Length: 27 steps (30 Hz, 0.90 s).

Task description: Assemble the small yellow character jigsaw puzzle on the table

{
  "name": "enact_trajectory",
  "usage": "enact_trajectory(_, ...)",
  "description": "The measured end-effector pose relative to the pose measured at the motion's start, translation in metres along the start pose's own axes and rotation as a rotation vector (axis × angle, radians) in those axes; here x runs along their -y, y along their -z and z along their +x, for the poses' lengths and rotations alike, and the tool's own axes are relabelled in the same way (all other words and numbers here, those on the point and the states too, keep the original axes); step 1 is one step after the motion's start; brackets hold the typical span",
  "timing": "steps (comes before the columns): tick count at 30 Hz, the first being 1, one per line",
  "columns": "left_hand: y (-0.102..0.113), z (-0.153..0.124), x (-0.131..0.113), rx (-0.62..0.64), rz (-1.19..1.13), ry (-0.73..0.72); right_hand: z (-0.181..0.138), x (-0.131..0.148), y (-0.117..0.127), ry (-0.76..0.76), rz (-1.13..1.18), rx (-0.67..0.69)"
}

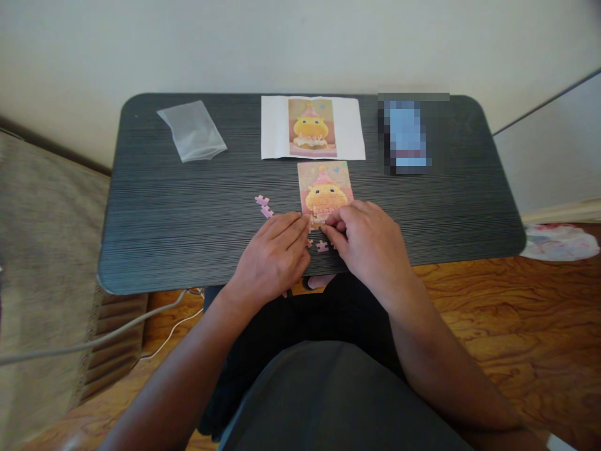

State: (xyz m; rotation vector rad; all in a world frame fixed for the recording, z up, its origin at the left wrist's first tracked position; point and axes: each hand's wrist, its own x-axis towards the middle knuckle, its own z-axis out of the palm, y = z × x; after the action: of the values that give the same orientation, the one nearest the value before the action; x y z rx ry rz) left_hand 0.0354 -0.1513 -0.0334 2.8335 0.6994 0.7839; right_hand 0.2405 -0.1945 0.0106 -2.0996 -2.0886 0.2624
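A jigsaw puzzle [326,178], mostly assembled, lies on the dark table and shows a yellow animal in a pink party hat. My left hand [275,254] is closed, its fingers together and their tips against the puzzle's lower left edge. At the lower right edge, my right hand [369,241] pinches a puzzle piece between thumb and forefinger; the fingers largely hide it. Near the table's front edge a loose pink piece [322,247] lies between my hands, with others partly covered. Two more loose pieces [264,205] lie beyond my left hand.
Behind the puzzle lies a white sheet [275,128] with the same picture printed on it. A clear plastic bag [195,131] is at the back left of the table [154,213]. A blurred-out phone-like object [406,134] is at the back right. Cables [159,310] run below on the left.
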Motion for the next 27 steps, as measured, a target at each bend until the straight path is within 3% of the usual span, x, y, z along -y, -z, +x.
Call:
enact_trajectory(10,0.001,0.002,0.003,0.033,-0.057,0.012,0.001,-0.002,0.002,0.037,0.007,-0.002)
enact_trajectory(19,0.013,0.019,0.019,0.147,-0.101,-0.147,0.002,-0.001,0.005,0.078,-0.061,0.012)
enact_trajectory(27,0.010,0.025,0.025,0.130,-0.128,-0.173,0.003,-0.003,0.004,0.091,-0.070,0.006)
